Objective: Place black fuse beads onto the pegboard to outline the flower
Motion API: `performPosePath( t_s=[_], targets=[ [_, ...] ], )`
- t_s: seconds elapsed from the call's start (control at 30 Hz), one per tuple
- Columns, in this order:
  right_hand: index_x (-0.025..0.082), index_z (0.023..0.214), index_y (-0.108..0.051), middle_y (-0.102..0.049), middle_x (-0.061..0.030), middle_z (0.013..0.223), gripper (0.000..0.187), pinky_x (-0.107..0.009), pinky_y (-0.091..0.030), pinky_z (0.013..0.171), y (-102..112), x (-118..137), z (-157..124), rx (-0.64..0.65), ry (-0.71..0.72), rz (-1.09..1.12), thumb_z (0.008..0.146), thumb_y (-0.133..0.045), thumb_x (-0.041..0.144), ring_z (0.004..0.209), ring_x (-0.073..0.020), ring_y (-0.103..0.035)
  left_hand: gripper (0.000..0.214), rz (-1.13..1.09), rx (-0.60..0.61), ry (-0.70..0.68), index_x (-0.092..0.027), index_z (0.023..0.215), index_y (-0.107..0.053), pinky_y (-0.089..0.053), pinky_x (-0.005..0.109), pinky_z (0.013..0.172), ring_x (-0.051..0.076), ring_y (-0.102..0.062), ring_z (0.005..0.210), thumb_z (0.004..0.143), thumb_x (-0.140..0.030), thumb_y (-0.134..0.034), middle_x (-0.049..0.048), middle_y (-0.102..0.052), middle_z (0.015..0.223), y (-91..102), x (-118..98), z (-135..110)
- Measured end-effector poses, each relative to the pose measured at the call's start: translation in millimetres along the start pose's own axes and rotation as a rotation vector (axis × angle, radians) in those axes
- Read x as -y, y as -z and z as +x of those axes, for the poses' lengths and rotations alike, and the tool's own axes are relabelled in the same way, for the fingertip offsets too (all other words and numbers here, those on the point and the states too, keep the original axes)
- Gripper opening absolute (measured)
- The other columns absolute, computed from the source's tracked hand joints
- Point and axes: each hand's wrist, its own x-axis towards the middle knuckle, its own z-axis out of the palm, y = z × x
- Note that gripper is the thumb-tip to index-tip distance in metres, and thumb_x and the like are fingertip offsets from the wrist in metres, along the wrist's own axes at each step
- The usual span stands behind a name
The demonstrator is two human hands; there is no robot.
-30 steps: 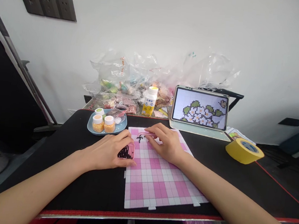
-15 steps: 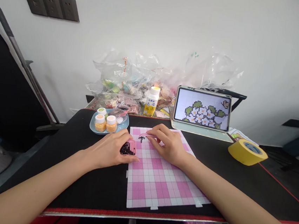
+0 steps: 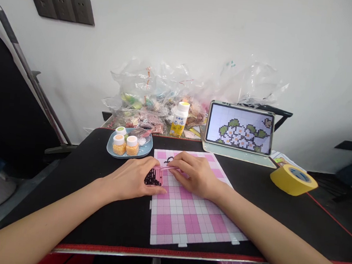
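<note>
A pink-and-white checked pegboard [image 3: 192, 216] lies on the black desk mat [image 3: 111, 221]. My left hand [image 3: 130, 179] is closed round a small pink tray of black beads [image 3: 153, 176] at the board's left edge. My right hand [image 3: 195, 174] pinches pink tweezers [image 3: 170, 168], whose tips reach into the tray. A few black beads [image 3: 169, 160] sit on the board near its far edge. A tablet [image 3: 240, 128] showing a pixel flower pattern stands behind the board.
A blue plate [image 3: 144, 150] with small bead jars sits at the back left. Behind it are bags of beads [image 3: 154, 101] and a white-capped bottle [image 3: 179, 119]. A yellow tape roll [image 3: 292, 179] lies at the right.
My right hand has drawn the tweezers back from the black beads on the board to the bead tray. My left hand stays on the tray.
</note>
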Motion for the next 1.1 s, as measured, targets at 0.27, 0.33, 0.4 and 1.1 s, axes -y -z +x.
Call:
performPosePath(
  t_s=[0.27, 0.33, 0.4, 1.1],
  targets=[
    [0.017, 0.097, -0.061, -0.063, -0.0048, 0.087, 0.018, -0.023, -0.043, 0.059, 0.9, 2.6, 1.5, 0.012, 0.027, 0.034, 0.093, -0.045, 0.025, 0.073, -0.0121, -0.058, 0.051, 0.026, 0.028, 0.004, -0.018, 0.101, -0.053, -0.044, 0.035, 0.069, 0.025, -0.061, 0.082, 0.078, -0.064, -0.054, 0.0067, -0.063, 0.095, 0.4, -1.1, -0.1],
    [0.017, 0.097, -0.061, -0.063, -0.005, 0.087, 0.019, -0.023, -0.044, 0.059, -0.3, 2.5, 2.0, 0.003, 0.02, 0.026, 0.094, -0.045, 0.025, 0.071, -0.0119, -0.058, 0.051, 0.028, 0.028, 0.001, -0.018, 0.101, -0.053, -0.044, 0.034, 0.068, 0.024, -0.061, 0.081, 0.078, -0.064, -0.054, 0.0062, -0.063, 0.094, 0.3, -1.4, 0.0],
    [0.017, 0.098, -0.062, -0.063, -0.0054, 0.088, 0.019, -0.023, -0.044, 0.059, -1.9, 2.3, 2.6, -0.009, 0.016, 0.018, 0.094, -0.045, 0.025, 0.072, -0.012, -0.058, 0.052, 0.032, 0.03, 0.002, -0.017, 0.1, -0.053, -0.043, 0.033, 0.067, 0.024, -0.061, 0.079, 0.078, -0.064, -0.054, 0.0058, -0.062, 0.092, -0.1, -1.6, 0.3],
    [0.017, 0.092, -0.064, -0.063, -0.0059, 0.087, 0.016, -0.023, -0.045, 0.057, -4.4, 0.9, 0.1, -0.061, -0.042, 0.084, 0.091, -0.05, 0.025, 0.069, -0.0123, -0.059, 0.056, 0.059, -0.015, -0.037, -0.015, 0.1, -0.054, -0.046, 0.035, 0.069, 0.026, -0.062, 0.082, 0.075, -0.065, -0.057, 0.0083, -0.064, 0.094, -5.9, -0.5, 1.1]
  ],
)
